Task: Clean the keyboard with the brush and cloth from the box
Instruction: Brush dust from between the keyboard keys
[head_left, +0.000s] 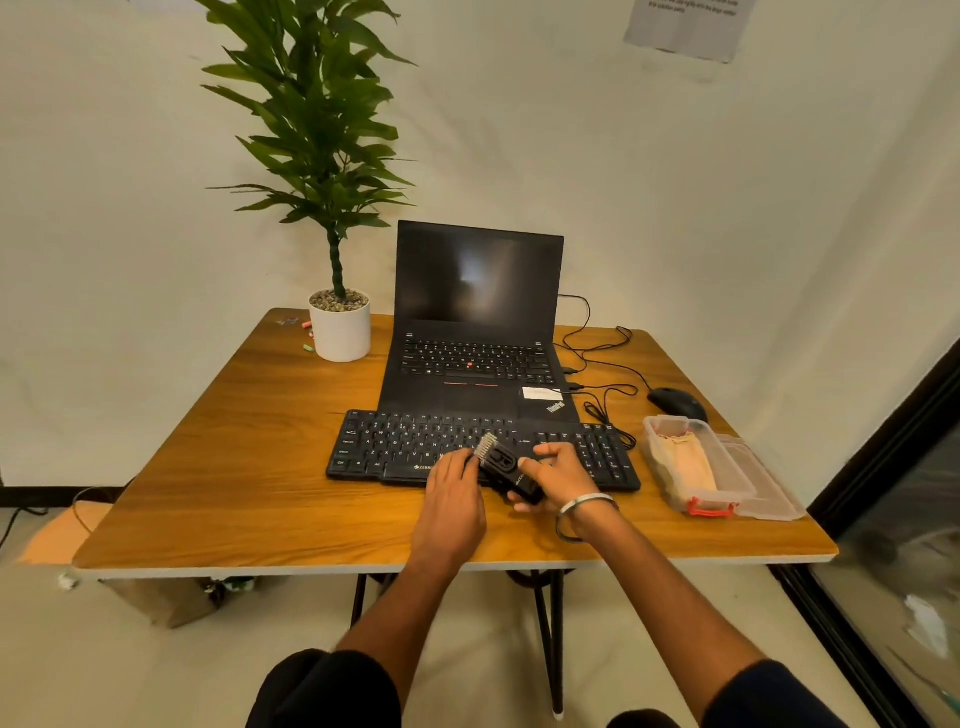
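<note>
Both hands engaged: right hand (558, 475) grips light, rigid brush (506, 465) by its body, left hand (457, 493) steadies at 9 o'clock, grasp unclear, bristles soft over keyboard (395, 447).

Brush held over the keyboard, cloth in the open box

We see the black keyboard (483, 452) lying flat at the table's near edge, just in front of the laptop. The brush (506, 465), a black block with pale bristles at its far end, tilts above the keyboard's middle. The clear plastic box (696, 462) with a red latch sits to the right, lid off, with the beige cloth (683, 460) crumpled inside it.
</note>
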